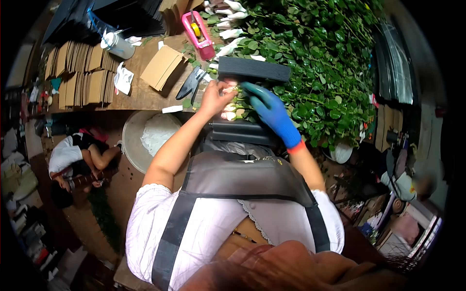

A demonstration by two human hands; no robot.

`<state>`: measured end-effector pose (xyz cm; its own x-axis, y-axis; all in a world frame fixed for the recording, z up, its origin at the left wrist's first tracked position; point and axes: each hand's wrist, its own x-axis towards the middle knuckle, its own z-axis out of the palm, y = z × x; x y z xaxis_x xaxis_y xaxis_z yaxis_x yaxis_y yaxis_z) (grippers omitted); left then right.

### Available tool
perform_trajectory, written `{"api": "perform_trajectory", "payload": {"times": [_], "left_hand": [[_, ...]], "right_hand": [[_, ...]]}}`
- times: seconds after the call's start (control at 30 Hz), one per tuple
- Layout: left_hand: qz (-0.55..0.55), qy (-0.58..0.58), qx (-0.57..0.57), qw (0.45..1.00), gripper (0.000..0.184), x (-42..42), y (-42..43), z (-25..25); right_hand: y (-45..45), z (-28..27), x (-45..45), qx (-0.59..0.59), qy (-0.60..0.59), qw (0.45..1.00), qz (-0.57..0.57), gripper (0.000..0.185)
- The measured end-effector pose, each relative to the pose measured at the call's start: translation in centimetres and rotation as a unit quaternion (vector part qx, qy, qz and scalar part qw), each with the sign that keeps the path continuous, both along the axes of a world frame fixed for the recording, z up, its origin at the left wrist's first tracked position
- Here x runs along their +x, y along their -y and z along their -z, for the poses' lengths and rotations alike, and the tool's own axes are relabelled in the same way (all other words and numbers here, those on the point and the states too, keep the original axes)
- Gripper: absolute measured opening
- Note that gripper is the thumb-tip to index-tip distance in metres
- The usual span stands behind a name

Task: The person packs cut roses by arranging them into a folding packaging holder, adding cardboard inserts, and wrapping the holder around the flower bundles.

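My left hand [216, 99] is bare, its fingers closed around a pale pink rose bud [230, 88]. Beside it, my right hand [273, 110] wears a blue and green glove; its fingers are stretched out over the stems, with a gap between thumb and forefinger. More pale rose buds [228, 115] lie just below my fingers. They sit between a ribbed dark block [255, 69] above and a smooth black block [242, 132] at the table's front edge. Black-handled pliers or a stapler [191, 85] lie left of my left hand.
Leafy rose stems [320, 68] cover the right side. On the wooden table [145, 99] are cardboard pieces [162, 67], cardboard stacks [82, 72], a pink tape dispenser [198, 35] and a white bottle [118, 45]. A round bin [132, 140] and a seated person [80, 157] are at left.
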<state>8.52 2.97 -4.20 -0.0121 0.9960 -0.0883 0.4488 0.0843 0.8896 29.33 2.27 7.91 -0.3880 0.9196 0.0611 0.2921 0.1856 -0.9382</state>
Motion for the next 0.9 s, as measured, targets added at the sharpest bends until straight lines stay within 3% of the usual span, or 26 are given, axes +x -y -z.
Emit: {"api": "perform_trajectory", "payload": {"times": [0.03,0.1,0.17,0.23,0.27,0.3,0.37,0.43,0.5,0.57,0.6,0.63,0.67,0.7,0.77,0.8,0.83,0.9], "left_hand": [[-0.003,0.024,0.013,1.0,0.043,-0.1,0.0,0.7],[-0.008,0.015,0.019,1.0,0.043,0.0,0.0,0.2],[-0.006,-0.003,0.021,1.0,0.045,0.0,0.0,-0.5],[-0.004,-0.025,0.025,0.999,0.046,0.0,0.0,0.1],[-0.005,-0.022,0.035,0.999,0.046,0.0,0.1,-0.2],[-0.003,-0.027,0.03,0.999,0.042,0.0,0.1,-0.4],[-0.005,-0.036,0.038,0.999,0.046,0.1,0.2,-0.3],[-0.006,-0.041,0.027,0.999,0.049,-0.1,0.1,0.8],[-0.007,-0.045,0.04,0.998,0.048,0.1,0.1,1.2],[-0.004,-0.027,0.032,0.999,0.041,0.1,0.2,0.6],[-0.007,0.015,0.027,1.0,0.034,0.1,0.0,1.2],[-0.011,0.056,0.022,0.998,0.028,0.1,-0.2,1.5],[-0.001,0.106,0.027,0.994,0.031,-0.1,-0.2,-0.1],[0.047,0.11,0.071,0.99,0.031,-0.6,-0.4,0.0],[0.144,0.115,0.156,0.97,0.031,-2.5,-1.3,1.3],[0.164,0.052,0.115,0.978,0.023,-4.3,-2.1,3.0],[0.1,0.014,0.001,0.995,0.02,-5.3,-1.7,-0.5],[0.01,-0.238,0.135,0.962,0.022,-6.1,-0.5,-3.5]], "right_hand": [[1.7,-2.9,1.1,-0.048,-0.007,0.998,0.039,0.025],[4.8,-1.8,7.7,-0.319,-0.133,0.938,-0.003,0.029],[7.8,-1.8,9.6,-0.444,0.037,0.891,0.087,0.034],[9.8,1.7,10.1,-0.302,0.372,0.878,-0.005,0.037],[12.1,4.1,9.9,-0.21,0.283,0.935,0.031,0.038],[13.0,6.4,10.5,-0.247,0.226,0.941,0.052,0.035],[13.1,4.9,11.1,-0.315,0.171,0.932,0.055,0.03],[12.4,0.5,10.9,-0.332,0.039,0.935,0.118,0.024],[11.0,-2.9,10.0,-0.338,-0.146,0.918,0.151,0.033],[8.7,-5.3,8.3,-0.336,-0.362,0.865,0.088,0.041],[7.9,-5.2,6.9,-0.288,-0.345,0.891,0.064,0.041],[6.6,-5.0,5.7,-0.239,-0.327,0.914,0.038,0.042],[4.3,-5.0,5.5,-0.143,-0.156,0.976,-0.058,0.038],[2.6,-4.2,4.6,-0.051,-0.007,0.992,-0.111,0.033],[0.1,-0.3,3.1,0.158,0.23,0.952,-0.123,0.04],[-0.7,0.5,2.3,0.135,0.311,0.935,-0.102,0.045],[-1.5,1.1,1.6,0.111,0.39,0.911,-0.079,0.049],[-1.8,1.7,0.9,0.077,0.475,0.875,-0.047,0.058]]}}
